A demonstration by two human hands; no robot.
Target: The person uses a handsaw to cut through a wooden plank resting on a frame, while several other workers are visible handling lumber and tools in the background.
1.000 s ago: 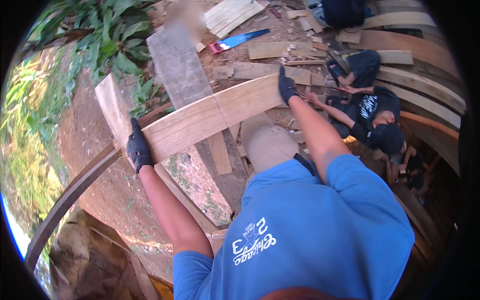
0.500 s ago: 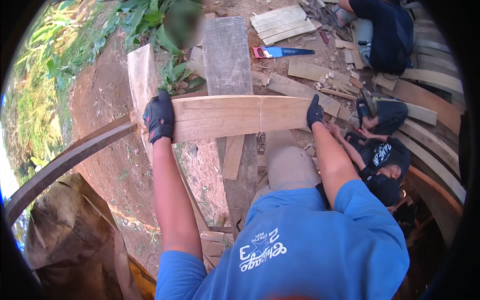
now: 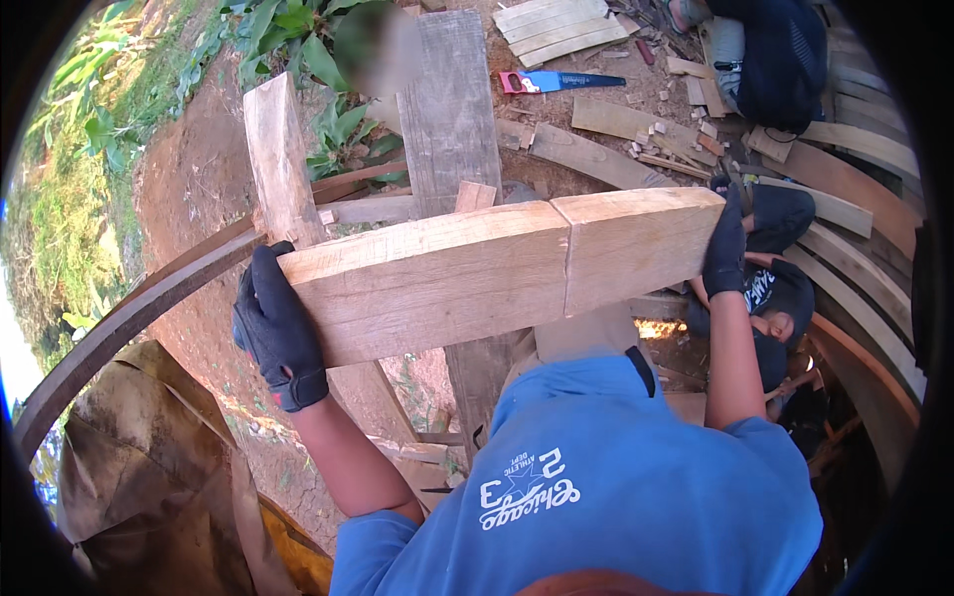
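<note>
Between my two hands spans a curved wooden board (image 3: 437,283), held on edge above the bench with its pale top edge facing up. A seam crosses it right of the middle, setting off a shorter wooden section (image 3: 636,243); I cannot tell if the two pieces are fastened or just pressed together. My left hand (image 3: 281,328), in a black glove, is closed round the left end. At the other end my right hand (image 3: 726,238), also gloved in black, grips the shorter section. Below lies a grey weathered plank (image 3: 449,109), with a small wood block (image 3: 476,196) showing behind the board.
A handsaw (image 3: 561,81) with a red and blue handle lies on the ground ahead. Wood offcuts (image 3: 636,119) are scattered around it. Two people (image 3: 770,65) sit at the right beside stacked curved boards (image 3: 855,268). A dark curved beam (image 3: 139,318) extends at the left.
The board has come nearer to me and upward, and its right end now sits further right. Both hands moved with it, keeping their hold on the ends.
</note>
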